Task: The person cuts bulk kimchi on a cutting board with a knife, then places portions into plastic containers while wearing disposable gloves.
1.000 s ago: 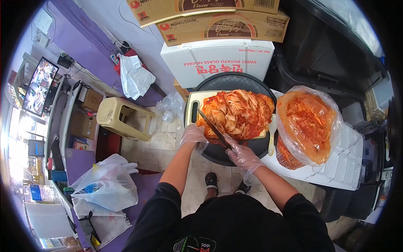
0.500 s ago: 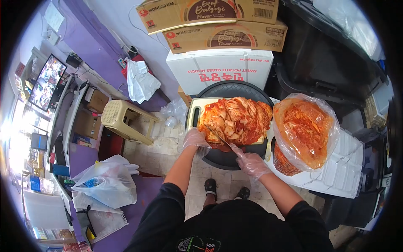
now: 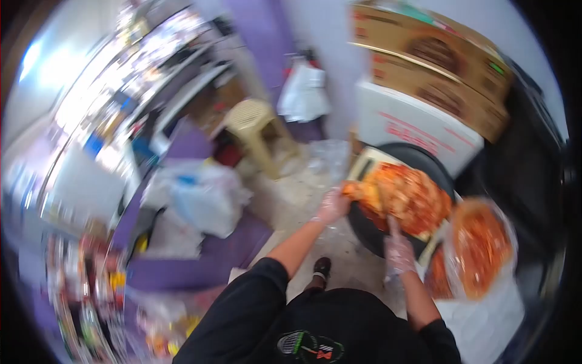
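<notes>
Head view, looking down on the work: a heap of kimchi (image 3: 418, 197) covered most of a cream cutting board (image 3: 371, 159), which lay on a round black tray (image 3: 362, 225). The heap's long axis ran from left to right, its right end sloping toward the wearer. Across it, at a steep angle, stood the long axis of a knife (image 3: 383, 197); the blade pointed away from the body and slightly left, over the left part of the heap. The right hand (image 3: 400, 253), in a clear glove, was closed about the handle at the near edge of the board, so that most of the kimchi lay ahead of it and to its right. The left hand (image 3: 333, 207) was the nearer to the heap's left end: its fingertips met the kimchi there, to the left of the blade and apart from it. Blur hid whether those fingers pinched the food or merely rested against it. To the right of the tray, just beside it, stood a clear plastic bag (image 3: 482, 249) with more red food inside; beyond the tray rose a white carton (image 3: 418, 130).
</notes>
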### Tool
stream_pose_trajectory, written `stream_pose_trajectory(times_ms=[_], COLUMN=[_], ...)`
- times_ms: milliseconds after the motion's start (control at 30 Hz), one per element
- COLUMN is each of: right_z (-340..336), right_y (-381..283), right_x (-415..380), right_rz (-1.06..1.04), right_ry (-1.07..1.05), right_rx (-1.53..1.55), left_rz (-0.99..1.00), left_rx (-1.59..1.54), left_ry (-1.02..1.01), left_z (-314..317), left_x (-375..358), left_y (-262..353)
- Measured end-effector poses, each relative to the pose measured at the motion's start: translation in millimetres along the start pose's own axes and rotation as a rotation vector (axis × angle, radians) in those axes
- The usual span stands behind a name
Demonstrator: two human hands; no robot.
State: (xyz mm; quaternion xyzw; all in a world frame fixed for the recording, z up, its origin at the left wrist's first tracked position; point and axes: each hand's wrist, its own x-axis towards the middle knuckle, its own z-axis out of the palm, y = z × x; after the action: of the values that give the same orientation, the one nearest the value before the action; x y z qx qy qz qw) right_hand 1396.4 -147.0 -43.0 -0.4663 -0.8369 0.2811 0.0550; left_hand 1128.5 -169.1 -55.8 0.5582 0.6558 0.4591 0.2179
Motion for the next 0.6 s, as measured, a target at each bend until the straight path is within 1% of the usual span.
stream_pose_trajectory(times_ms=[33, 100, 133, 167, 200, 233, 300, 367, 433, 500, 533, 567, 600], right_z=[-4.6, 7.3, 19.4, 28.2, 31.3, 30.9, 31.8, 38.4, 37.5, 30.6, 26.1, 25.6, 30.4], right_y=[-2.5, 10.6, 25.4, 38.1, 41.2, 43.5, 47.6, 53.2, 52.3, 46.1, 43.1, 40.0, 49.1], right_x=[2.2, 13.8, 19.8, 23.5, 27.4, 28.7, 31.0, 34.5, 35.7, 33.9, 33.0, 33.7, 38.4], right_rz=[0.011, -0.023, -0.107, -0.173, -0.175, -0.166, -0.226, -0.244, -0.259, -0.268, -0.218, -0.167, -0.174], right_ry=[-0.007, -0.01, 0.027, 0.073, 0.055, 0.045, 0.056, 0.086, 0.086, 0.076, 0.024, -0.027, -0.025], right_rx=[-0.021, -0.153, -0.163, -0.171, -0.211, -0.254, -0.27, -0.319, -0.296, -0.315, -0.295, -0.273, -0.26], left_rz=[-0.235, -0.192, -0.217, -0.295, -0.36, -0.363, -0.383, -0.369, -0.2, -0.618, -0.803, -0.85, -0.866], left_rx=[-0.152, -0.186, -0.15, -0.291, -0.443, -0.435, -0.25, -0.234, 0.244, 0.713, 0.815, 0.785, 0.749], left_ry=[-0.034, 0.131, 0.224, 0.248, 0.26, 0.313, 0.475, 0.696, 0.759, 0.712, 0.694, 0.765, 0.82], left_z=[-16.1, -47.3, -76.3, -100.4, -120.0, -143.5, -196.0, -229.7, -273.4, -299.4, -314.2, -321.8, -336.2], left_x=[-8.4, -26.6, -42.6, -54.6, -63.6, -79.3, -125.5, -170.0, -233.0, -273.2, -291.5, -310.1, -339.9], left_y=[15.5, 29.9, 41.4, 57.2, 69.9, 82.0, 109.7, 142.4, 106.5, 225.3, 245.4, 272.1, 277.3])
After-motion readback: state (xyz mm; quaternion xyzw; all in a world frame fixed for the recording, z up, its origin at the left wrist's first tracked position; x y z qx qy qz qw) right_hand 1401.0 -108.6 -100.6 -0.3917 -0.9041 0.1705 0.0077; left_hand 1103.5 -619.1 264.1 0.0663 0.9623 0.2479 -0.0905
